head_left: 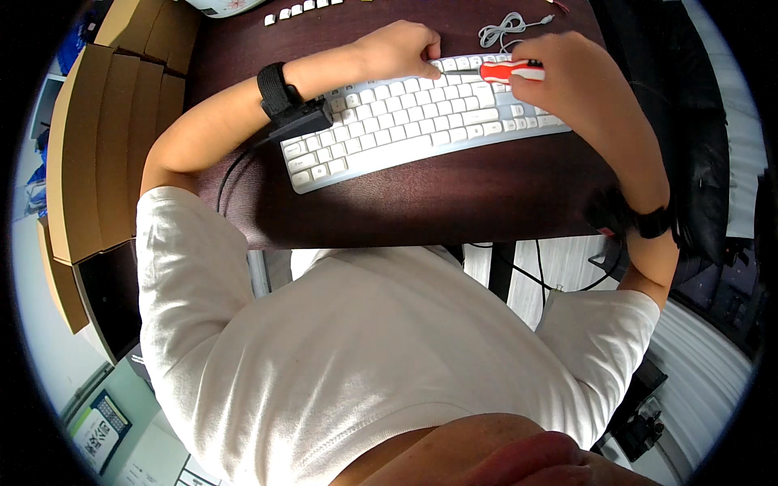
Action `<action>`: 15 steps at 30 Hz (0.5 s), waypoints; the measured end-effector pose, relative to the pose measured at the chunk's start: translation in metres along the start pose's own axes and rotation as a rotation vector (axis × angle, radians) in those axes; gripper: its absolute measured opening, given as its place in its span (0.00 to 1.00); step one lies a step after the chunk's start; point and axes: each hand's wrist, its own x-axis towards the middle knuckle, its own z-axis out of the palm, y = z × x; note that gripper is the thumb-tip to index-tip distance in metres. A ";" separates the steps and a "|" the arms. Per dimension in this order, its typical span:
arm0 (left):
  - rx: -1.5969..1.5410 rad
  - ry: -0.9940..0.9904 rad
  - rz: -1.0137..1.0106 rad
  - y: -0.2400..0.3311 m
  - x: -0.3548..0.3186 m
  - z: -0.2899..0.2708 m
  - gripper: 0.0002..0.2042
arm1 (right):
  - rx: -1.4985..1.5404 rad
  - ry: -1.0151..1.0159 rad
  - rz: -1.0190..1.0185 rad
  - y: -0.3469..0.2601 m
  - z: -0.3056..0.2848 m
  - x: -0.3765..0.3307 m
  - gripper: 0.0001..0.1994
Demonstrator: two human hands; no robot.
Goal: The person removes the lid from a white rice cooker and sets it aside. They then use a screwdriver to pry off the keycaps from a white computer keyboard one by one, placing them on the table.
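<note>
A dark reddish-brown table [421, 202] bears a white keyboard [397, 113], laid aslant with its left end nearer the table's front edge. Beyond the keyboard's left half, well apart from it, loose white keycaps [297, 10] sit in a slanting row. A pale cable [506, 28] lies loosely coiled just behind the keyboard's right half. Farther back, past the keyboard's left end, stands a white pot [223, 8] with a floral print, only partly in view.
</note>
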 end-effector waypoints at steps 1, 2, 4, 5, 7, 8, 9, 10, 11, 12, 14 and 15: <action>0.007 0.003 0.004 0.002 0.001 0.000 0.16 | -0.016 0.037 -0.009 -0.003 0.001 0.001 0.15; 0.003 -0.001 0.010 0.002 0.001 -0.001 0.16 | -0.032 0.074 -0.019 -0.006 0.003 0.001 0.15; -0.011 0.004 0.010 0.002 -0.001 0.000 0.16 | -0.074 0.099 -0.028 -0.013 0.003 0.001 0.15; -0.019 0.008 0.011 0.001 -0.001 0.001 0.16 | -0.097 0.087 -0.018 -0.019 0.001 -0.003 0.16; -0.038 0.020 0.011 -0.001 -0.001 0.003 0.16 | -0.134 0.090 -0.016 -0.026 0.002 -0.012 0.16; -0.041 0.011 -0.001 -0.001 -0.001 0.003 0.15 | -0.146 0.104 -0.021 -0.029 0.008 -0.016 0.16; -0.044 0.004 -0.011 0.000 0.001 0.002 0.15 | -0.160 0.120 -0.026 -0.029 0.011 -0.020 0.16; -0.047 -0.002 -0.021 0.000 0.002 0.002 0.15 | -0.164 0.144 -0.053 -0.031 0.009 -0.020 0.16; -0.043 0.009 -0.005 -0.003 0.004 0.002 0.15 | -0.168 0.168 -0.080 -0.037 0.008 -0.019 0.15; -0.040 0.017 0.013 -0.005 0.005 0.003 0.15 | -0.171 0.189 -0.103 -0.039 0.007 -0.019 0.14; -0.064 -0.027 -0.033 -0.006 0.009 0.005 0.15 | -0.162 0.177 -0.133 -0.031 0.001 -0.005 0.13; -0.088 -0.079 -0.100 0.002 0.008 -0.003 0.15 | -0.154 0.175 -0.149 -0.029 -0.001 0.002 0.13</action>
